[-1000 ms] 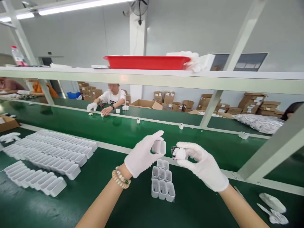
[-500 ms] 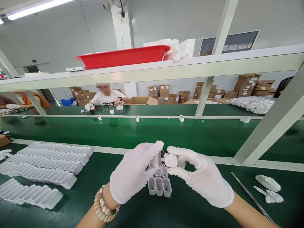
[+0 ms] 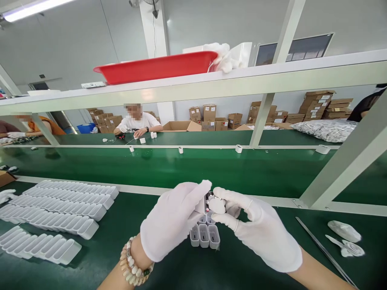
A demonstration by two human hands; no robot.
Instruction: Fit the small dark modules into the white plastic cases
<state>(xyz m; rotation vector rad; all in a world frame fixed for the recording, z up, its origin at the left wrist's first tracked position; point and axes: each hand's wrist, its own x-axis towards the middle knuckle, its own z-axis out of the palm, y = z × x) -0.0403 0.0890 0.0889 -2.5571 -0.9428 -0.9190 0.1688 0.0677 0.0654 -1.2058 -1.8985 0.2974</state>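
My left hand (image 3: 173, 219), in a white glove, is closed around a small white plastic housing (image 3: 200, 207), mostly covered by the fingers. Between thumb and fingers of my gloved right hand (image 3: 261, 229) is a white rounded part (image 3: 217, 205). A dark circuit board (image 3: 208, 196) shows at its left edge, against the housing's open side. How far the board sits inside is hidden. Just below both hands, several small white open cups (image 3: 204, 235) stand in a block on the green bench.
Rows of white housings (image 3: 63, 217) lie at left. A metal strip (image 3: 325, 249), a white bundle (image 3: 344, 231) and a white spoon-like item (image 3: 347, 246) lie at right. Beyond is a green conveyor (image 3: 151, 165) carrying small white pieces; a shelf (image 3: 242, 82) crosses above. A co-worker (image 3: 139, 123) sits opposite.
The white rounded part and board have come slightly closer to the housing, with both hands nearly in place. White pieces on the conveyor have shifted right. The co-worker's hands have moved together.
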